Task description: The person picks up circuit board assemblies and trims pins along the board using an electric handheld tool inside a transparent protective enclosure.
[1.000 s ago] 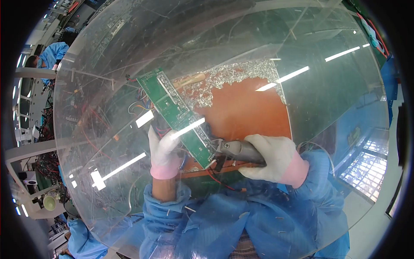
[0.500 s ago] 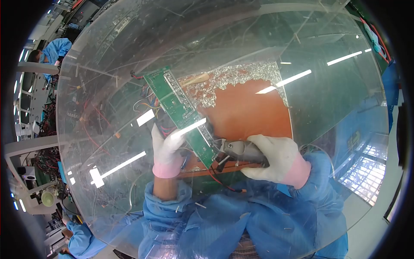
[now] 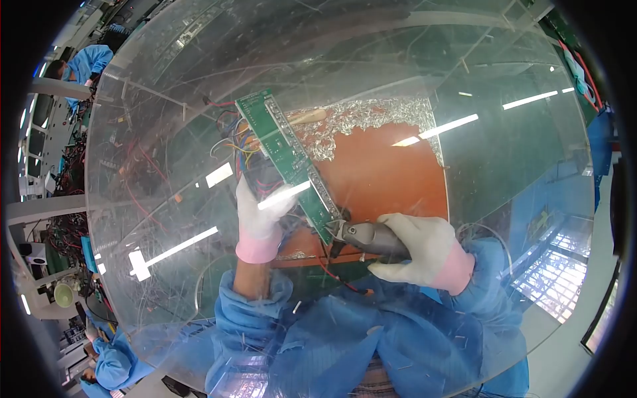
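Observation:
Under a clear, scratched shield, my gloved left hand (image 3: 261, 215) grips the lower left side of a long green circuit board (image 3: 282, 149), which lies diagonally. Some of its fingers are hidden behind the board. My gloved right hand (image 3: 424, 249) is wrapped round the grey handles of cutters (image 3: 371, 237), whose jaws touch or nearly touch the board's lower right end. Coloured wires (image 3: 239, 149) hang at the board's left edge. A red wire (image 3: 335, 273) runs below its lower end. Beneath lies an orange-brown mat (image 3: 391, 172).
Many small silvery clippings (image 3: 371, 111) lie along the mat's far edge, beside a wooden handle (image 3: 308, 117). The clear shield (image 3: 517, 132) spans the work area and reflects lights. Co-workers in blue (image 3: 89, 63) (image 3: 114, 361) are at the far left and lower left.
The board has shifted up and slightly right, and its tilt is a little steeper. My left hand has moved slightly with it. The cutters remain by the board's lower end.

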Demonstrator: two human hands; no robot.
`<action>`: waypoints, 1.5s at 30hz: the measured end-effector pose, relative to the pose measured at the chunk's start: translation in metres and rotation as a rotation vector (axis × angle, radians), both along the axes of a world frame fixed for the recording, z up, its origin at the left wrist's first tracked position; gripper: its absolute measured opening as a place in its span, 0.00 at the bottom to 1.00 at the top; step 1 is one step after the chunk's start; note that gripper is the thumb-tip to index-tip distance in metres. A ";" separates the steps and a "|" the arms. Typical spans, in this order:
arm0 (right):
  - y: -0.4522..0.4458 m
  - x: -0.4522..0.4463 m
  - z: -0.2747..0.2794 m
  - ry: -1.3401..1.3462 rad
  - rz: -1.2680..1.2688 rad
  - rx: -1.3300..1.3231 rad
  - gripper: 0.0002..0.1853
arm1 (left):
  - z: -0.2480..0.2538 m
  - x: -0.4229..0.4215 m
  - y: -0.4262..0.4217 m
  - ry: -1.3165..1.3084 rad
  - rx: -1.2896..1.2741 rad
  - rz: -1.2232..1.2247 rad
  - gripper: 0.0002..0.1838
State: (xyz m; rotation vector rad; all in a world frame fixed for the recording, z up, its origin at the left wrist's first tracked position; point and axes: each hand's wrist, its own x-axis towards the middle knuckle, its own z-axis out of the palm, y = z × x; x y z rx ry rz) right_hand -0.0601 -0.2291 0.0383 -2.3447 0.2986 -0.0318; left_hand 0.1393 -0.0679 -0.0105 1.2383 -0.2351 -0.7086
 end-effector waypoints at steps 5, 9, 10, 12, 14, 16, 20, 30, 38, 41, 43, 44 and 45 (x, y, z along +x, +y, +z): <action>0.005 0.001 0.003 0.069 -0.019 0.069 0.27 | -0.003 -0.006 0.002 -0.128 0.042 0.102 0.33; 0.008 -0.001 0.005 0.146 -0.042 0.138 0.27 | -0.010 -0.010 0.007 -0.169 -0.057 0.145 0.33; 0.008 -0.001 0.005 0.167 -0.043 0.162 0.27 | -0.011 -0.011 0.008 -0.167 -0.062 0.146 0.33; 0.007 -0.001 0.005 0.205 -0.046 0.210 0.27 | -0.012 -0.012 0.010 -0.165 -0.073 0.147 0.33; 0.007 0.000 0.005 0.222 -0.046 0.233 0.27 | -0.011 -0.012 0.010 -0.166 -0.078 0.149 0.33; 0.005 0.000 0.005 0.113 -0.025 0.137 0.27 | -0.007 -0.011 0.010 -0.108 -0.076 0.139 0.32; 0.004 0.002 0.003 -0.050 0.007 -0.034 0.27 | 0.009 -0.008 0.004 -0.044 -0.048 0.096 0.27; 0.005 0.007 0.002 -0.249 0.086 -0.383 0.25 | 0.011 -0.005 -0.004 0.120 0.015 -0.156 0.20; 0.008 0.002 0.002 -0.239 0.119 -0.451 0.27 | 0.018 -0.003 0.000 0.222 0.046 -0.277 0.25; 0.007 0.002 0.000 -0.272 0.093 -0.418 0.27 | 0.022 -0.003 -0.002 0.208 0.027 -0.279 0.24; 0.007 0.002 -0.001 -0.296 0.070 -0.381 0.26 | 0.023 -0.003 -0.003 0.202 0.010 -0.280 0.24; 0.007 0.002 -0.001 -0.295 0.070 -0.382 0.26 | 0.022 -0.003 -0.003 0.203 0.008 -0.281 0.24; 0.007 0.002 -0.001 -0.292 0.068 -0.389 0.26 | 0.020 -0.002 -0.002 0.206 -0.004 -0.287 0.24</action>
